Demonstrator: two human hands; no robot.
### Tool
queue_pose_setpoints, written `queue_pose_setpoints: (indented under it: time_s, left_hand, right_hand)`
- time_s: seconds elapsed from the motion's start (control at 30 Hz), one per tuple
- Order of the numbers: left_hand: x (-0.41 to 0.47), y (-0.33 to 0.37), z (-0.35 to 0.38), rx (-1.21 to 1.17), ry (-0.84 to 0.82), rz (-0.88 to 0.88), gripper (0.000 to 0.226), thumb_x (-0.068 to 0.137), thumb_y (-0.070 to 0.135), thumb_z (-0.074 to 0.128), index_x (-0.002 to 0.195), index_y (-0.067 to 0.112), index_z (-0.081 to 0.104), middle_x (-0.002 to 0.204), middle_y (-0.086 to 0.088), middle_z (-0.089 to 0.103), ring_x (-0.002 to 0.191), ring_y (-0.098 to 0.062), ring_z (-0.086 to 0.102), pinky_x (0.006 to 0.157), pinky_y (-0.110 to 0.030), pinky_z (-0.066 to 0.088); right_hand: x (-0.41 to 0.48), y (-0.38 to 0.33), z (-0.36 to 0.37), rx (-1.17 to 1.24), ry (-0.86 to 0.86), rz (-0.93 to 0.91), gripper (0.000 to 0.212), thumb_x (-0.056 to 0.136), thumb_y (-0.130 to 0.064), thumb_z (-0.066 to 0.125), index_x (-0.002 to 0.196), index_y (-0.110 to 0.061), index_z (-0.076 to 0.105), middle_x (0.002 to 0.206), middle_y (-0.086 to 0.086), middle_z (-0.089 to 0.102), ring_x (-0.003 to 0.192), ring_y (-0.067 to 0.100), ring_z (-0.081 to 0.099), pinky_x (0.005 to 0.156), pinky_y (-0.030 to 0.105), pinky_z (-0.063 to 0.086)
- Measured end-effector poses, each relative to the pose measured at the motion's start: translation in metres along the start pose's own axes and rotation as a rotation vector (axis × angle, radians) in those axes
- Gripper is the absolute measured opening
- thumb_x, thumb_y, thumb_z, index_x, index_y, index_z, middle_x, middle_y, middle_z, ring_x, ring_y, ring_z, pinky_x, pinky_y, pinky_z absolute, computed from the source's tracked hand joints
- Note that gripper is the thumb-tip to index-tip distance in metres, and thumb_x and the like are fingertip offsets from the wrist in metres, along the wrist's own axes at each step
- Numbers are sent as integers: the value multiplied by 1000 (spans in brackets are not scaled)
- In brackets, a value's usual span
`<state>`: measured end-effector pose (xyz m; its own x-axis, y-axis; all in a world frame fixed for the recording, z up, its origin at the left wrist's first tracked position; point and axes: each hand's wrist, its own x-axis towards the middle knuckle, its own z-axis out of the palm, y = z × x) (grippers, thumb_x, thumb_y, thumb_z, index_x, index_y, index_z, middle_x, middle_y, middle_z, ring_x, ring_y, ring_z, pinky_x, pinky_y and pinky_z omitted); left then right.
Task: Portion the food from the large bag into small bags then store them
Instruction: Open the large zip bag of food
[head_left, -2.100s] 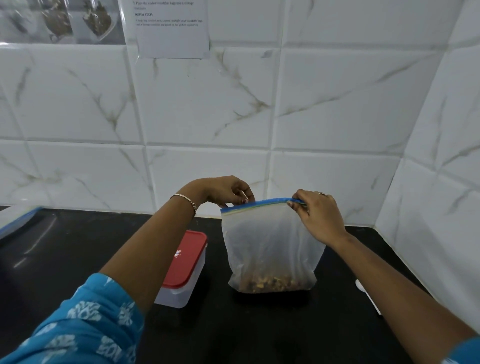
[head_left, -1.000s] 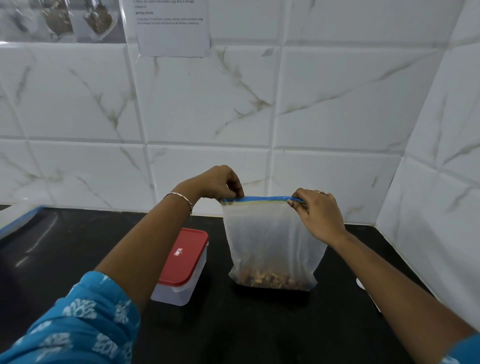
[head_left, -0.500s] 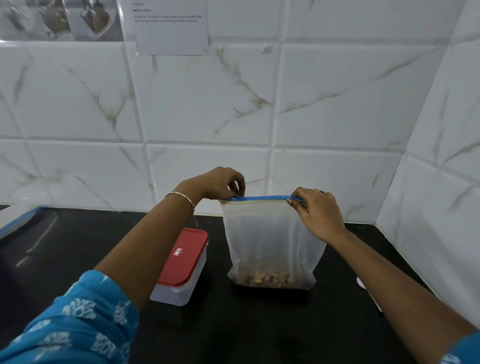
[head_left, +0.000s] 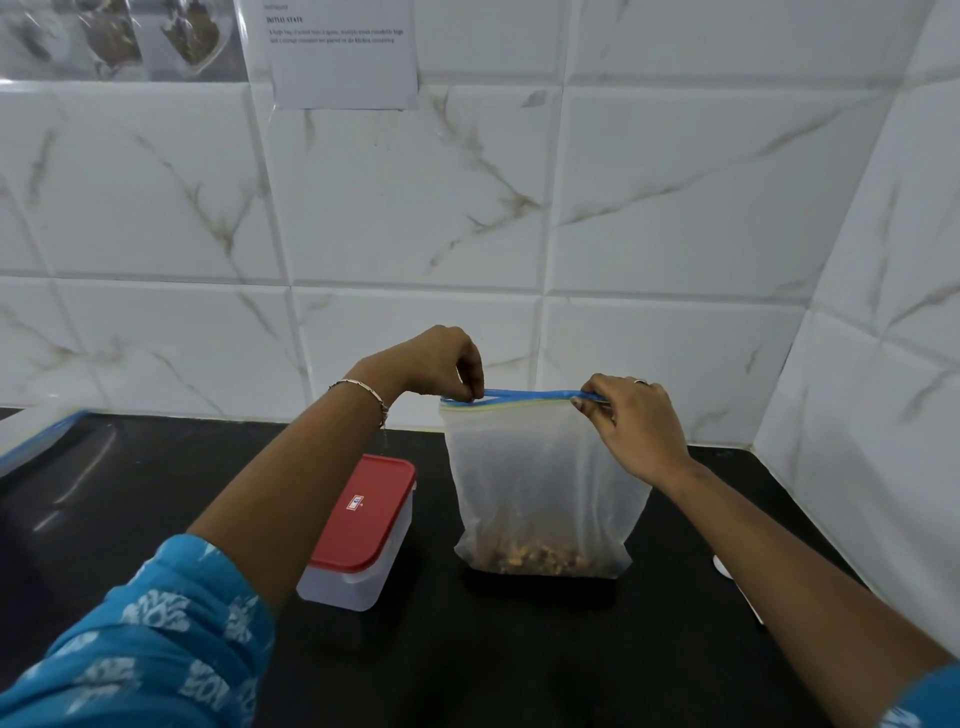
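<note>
A clear zip bag (head_left: 540, 483) with a blue seal strip stands upright on the black counter (head_left: 519, 649), a little brown food lying at its bottom. My left hand (head_left: 441, 364) pinches the left end of the blue strip. My right hand (head_left: 631, 423) pinches the right end, and the strip is stretched straight between them. Whether the seal is fully pressed together I cannot tell.
A clear plastic box with a red lid (head_left: 366, 525) stands just left of the bag, under my left forearm. A large blue-edged bag (head_left: 36, 441) lies at the far left edge. A white utensil (head_left: 724, 569) lies by the right wall. Tiled walls close the back and right.
My left hand slid left along the blue strip to its left end and now pinches it there. The strip lies flatter. My right hand has stayed at the right end.
</note>
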<state>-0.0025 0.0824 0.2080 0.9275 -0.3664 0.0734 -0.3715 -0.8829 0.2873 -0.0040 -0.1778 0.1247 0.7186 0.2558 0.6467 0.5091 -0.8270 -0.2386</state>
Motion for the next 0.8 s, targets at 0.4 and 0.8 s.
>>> queue_pose_setpoints:
  time_s: [0.4, 0.8]
  left_hand:
    - [5, 8, 8, 208, -29, 37, 18, 81, 21, 75, 99, 20, 74, 93, 2, 66, 86, -11, 50, 74, -22, 38]
    - [2, 9, 7, 233, -122, -46, 64, 64, 45, 86, 119, 22, 64, 102, 1, 63, 95, -20, 62, 85, -37, 55]
  right_hand:
    - [0, -1, 1, 1, -2, -3, 20, 95, -38, 56, 93, -20, 64, 76, -6, 64, 69, 12, 50, 79, 31, 39]
    - [-2, -4, 0, 1, 12, -36, 21, 94, -38, 57, 91, -18, 65, 76, -5, 66, 69, 15, 54, 76, 28, 34]
